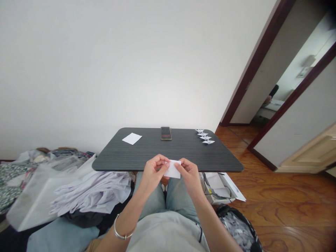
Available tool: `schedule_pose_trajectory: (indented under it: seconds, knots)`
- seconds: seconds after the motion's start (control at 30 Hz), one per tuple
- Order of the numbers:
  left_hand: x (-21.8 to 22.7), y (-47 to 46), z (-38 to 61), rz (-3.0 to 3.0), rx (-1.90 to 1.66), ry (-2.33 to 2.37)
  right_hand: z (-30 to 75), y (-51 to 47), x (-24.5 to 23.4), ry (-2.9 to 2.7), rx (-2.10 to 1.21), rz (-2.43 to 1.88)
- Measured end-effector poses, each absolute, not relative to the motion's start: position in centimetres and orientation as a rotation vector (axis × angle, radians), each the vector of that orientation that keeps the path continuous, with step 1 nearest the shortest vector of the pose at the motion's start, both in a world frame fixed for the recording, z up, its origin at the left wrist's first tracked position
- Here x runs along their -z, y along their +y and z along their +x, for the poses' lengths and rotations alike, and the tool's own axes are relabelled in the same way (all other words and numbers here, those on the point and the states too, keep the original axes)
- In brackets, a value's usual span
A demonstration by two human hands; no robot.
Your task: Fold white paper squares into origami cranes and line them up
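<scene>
Between my two hands, a small white square of paper (173, 169) is held up just in front of the table's near edge. My left hand (155, 169) pinches its upper left side between thumb and fingers. On the opposite side, my right hand (189, 170) grips the upper right corner, thumb on the face of the paper. Whether the square has folds in it I cannot make out. Several folded paper cranes (207, 138) stand in a row at the table's right. A flat white sheet of paper (132, 138) lies at the left.
The dark table (118, 157) stands against the white wall. A phone (166, 133) rests at its back middle. Folded clothes (97, 190) are piled at left. On the right are a box with cables (217, 189) and a black-lined bin (238, 227) of paper scraps.
</scene>
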State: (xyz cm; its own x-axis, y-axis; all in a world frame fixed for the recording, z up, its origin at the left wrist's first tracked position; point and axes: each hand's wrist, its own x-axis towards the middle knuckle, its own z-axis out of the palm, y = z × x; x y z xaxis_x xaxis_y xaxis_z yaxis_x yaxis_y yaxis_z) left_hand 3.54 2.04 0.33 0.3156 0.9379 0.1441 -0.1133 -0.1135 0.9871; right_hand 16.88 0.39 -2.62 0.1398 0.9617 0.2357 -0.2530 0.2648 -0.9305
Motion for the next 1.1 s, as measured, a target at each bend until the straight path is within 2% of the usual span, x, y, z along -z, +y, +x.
schedule_pose_trajectory:
  seconds: [0.7,1.1]
  knots:
    - [-0.3,1.9,3.4,1.355,-1.073,0.803,17.1,0.6,2.9,-1.031,-1.042,-0.864]
    - [-0.8,1.8,2.6,1.275,-1.024,0.775,17.5,0.8,3.2,-1.113,-0.881,-0.972]
